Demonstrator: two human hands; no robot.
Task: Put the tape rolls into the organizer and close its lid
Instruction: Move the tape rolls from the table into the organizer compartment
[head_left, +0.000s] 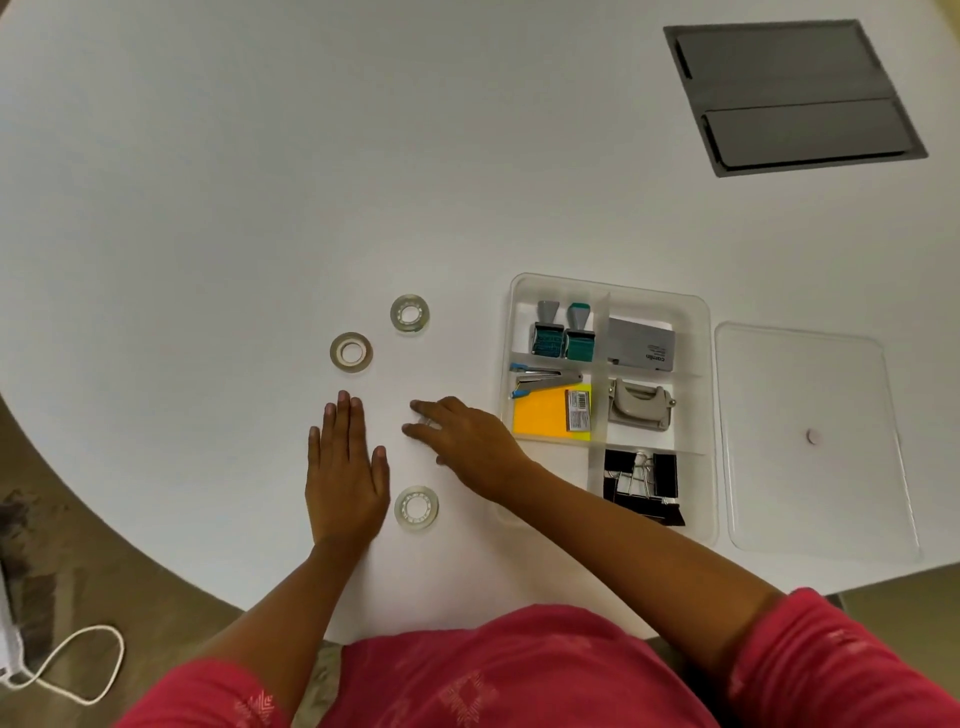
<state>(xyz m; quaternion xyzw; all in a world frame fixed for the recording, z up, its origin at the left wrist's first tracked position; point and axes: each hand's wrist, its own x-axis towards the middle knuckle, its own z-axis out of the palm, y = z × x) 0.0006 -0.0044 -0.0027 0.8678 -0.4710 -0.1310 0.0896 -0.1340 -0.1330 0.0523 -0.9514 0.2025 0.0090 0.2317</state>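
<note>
Three tape rolls lie flat on the white counter (208, 208), none yet in the organizer, so the task looks to be at its very start. Furthest left in the frame is the tan-cored roll (351, 352), just above the left hand (347, 473), whose fingers (343, 415) are spread flat on the counter, palm down, holding nothing; their tips point up the frame almost straight at that roll, with a small gap between. A little to the right and higher sits the upper clear roll (410, 314), apart from both hands. Lower in the frame, the near clear roll (416, 508) lies just beside the left thumb and below the right hand (462, 441), in the pocket between the two wrists. The right hand reaches in from the right, its fingers (423, 418) loosely extended toward the left of the frame, open and gripping nothing, resting on or just above the counter. Being rings laid flat, the rolls have no long axis to line up with; a pinch across the rim or through the core would do. Right of the hands stands the clear organizer (655, 293), its compartments holding stamps, a stapler, a punch and clips, its lower-left cell apparently free under the right forearm. The lid (810, 467) lies flat at the far right, just beside the organizer. By this layout the left hand is nearer the tan roll, and the right hand nearer the organizer.
</note>
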